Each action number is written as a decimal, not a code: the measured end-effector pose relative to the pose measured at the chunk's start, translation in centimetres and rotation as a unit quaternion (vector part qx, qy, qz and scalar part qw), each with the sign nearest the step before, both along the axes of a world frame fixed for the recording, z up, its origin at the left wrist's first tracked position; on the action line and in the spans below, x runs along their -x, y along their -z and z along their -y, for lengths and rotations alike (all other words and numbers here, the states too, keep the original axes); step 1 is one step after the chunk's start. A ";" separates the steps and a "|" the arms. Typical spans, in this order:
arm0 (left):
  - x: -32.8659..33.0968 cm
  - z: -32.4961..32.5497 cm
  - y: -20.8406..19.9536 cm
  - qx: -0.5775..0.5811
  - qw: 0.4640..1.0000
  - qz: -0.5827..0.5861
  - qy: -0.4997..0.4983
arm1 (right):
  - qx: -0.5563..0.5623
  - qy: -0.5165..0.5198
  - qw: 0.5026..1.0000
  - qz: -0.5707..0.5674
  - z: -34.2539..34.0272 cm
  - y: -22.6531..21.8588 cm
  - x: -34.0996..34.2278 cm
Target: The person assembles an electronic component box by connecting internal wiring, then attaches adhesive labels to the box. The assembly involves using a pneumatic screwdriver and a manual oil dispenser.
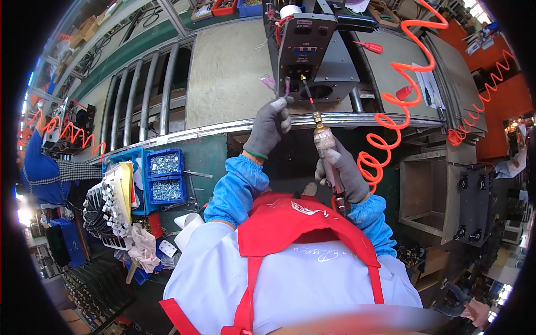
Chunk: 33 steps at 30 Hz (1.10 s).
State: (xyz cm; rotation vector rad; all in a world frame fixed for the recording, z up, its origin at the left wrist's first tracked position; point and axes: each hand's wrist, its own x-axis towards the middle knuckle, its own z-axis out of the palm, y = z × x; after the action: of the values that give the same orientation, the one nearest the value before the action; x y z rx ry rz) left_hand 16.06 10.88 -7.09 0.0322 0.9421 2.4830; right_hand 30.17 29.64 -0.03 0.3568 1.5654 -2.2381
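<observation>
My right hand (349,170), in a grey glove, is wrapped round an air screwdriver (325,146). Its long bit points away from me, with the tip at a brass-coloured terminal (303,77) on the black panel (306,42) of a dark metal machine cabinet (340,67). In front of the panel my left hand (270,127), also gloved, pinches a wire (287,88) with a purple sleeve. Another wire with a pink-purple end (268,82) sticks up beside those fingers. Whether the bit touches the terminal, I cannot tell.
An orange coiled air hose (385,120) hangs at the right. Red pointed bottles (373,48) lie beyond it. Metal rollers (146,95) run leftward along the line. Blue bins of screws (166,190) stand at lower left, near wrenches (192,187). Another person's blue sleeve (34,151) shows far left.
</observation>
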 end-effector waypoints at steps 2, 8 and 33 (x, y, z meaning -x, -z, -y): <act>0.3 -0.8 -0.2 0.078 0.997 -0.025 -0.006 | -0.012 0.005 1.000 0.003 -0.4 -0.6 -0.5; 0.9 -3.0 0.1 0.166 0.982 -0.065 -0.057 | -0.045 0.004 0.999 0.006 -0.7 -1.4 -0.9; 1.7 -6.9 1.0 0.167 0.964 -0.009 -0.208 | -0.030 -0.003 0.999 0.040 -1.8 -1.0 0.3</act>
State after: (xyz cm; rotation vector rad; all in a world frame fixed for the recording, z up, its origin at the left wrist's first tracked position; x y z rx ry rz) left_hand 14.38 17.78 -8.12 -0.2832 1.4941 2.6521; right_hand 29.92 31.48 0.99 0.4519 1.5925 -2.1489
